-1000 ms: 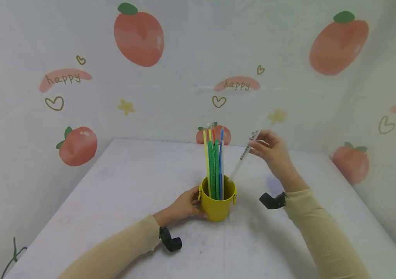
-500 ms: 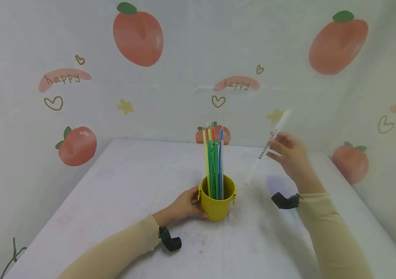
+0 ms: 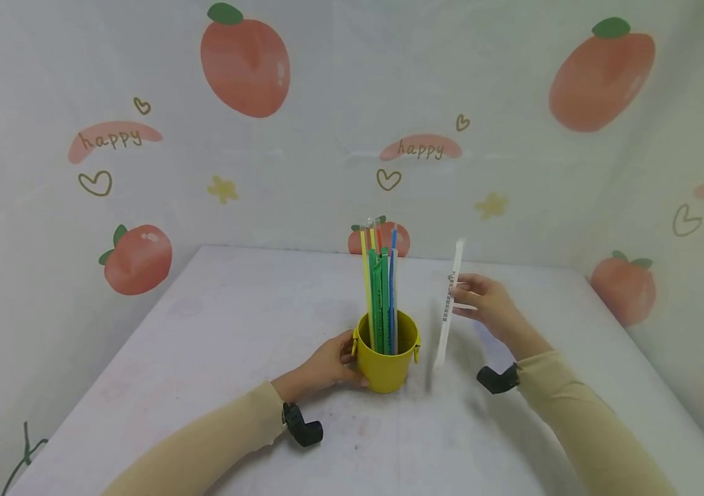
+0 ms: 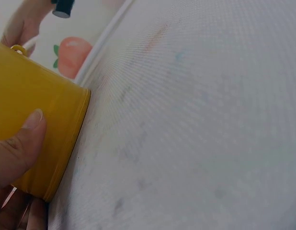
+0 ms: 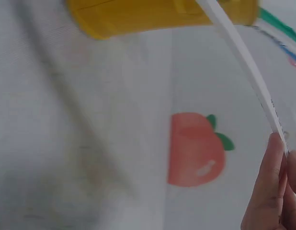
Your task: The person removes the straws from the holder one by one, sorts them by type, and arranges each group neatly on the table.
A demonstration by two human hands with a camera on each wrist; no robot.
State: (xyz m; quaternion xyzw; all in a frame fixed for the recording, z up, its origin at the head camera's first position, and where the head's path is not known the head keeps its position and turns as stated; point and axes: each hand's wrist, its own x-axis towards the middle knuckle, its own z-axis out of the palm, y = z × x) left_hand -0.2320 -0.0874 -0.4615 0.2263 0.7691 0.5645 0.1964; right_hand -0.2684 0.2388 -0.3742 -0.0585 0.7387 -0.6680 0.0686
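Observation:
A small yellow bucket (image 3: 384, 372) stands upright on the table, with several wrapped drinking straws (image 3: 379, 296) in green, yellow, red and blue rising from it. My left hand (image 3: 326, 365) grips the bucket's left side low down; in the left wrist view its thumb (image 4: 24, 143) lies against the wall. To the right of the bucket, my right hand (image 3: 490, 306) pinches a white wrapped straw (image 3: 449, 303) with dark print. This straw is nearly upright, its lower end apart from the bucket. In the right wrist view the fingertips (image 5: 276, 143) hold it around the printed part.
The table (image 3: 253, 303) has a white cover with faint stains. Behind it hangs a pale curtain (image 3: 302, 172) printed with fruit and "happy". Black cameras sit on both wrists. A dark green cord (image 3: 28, 448) shows at the left edge.
My right hand has lifted the white straw out of the bucket, swung it right, then brought it lower and more upright. The left hand and bucket have stayed put.

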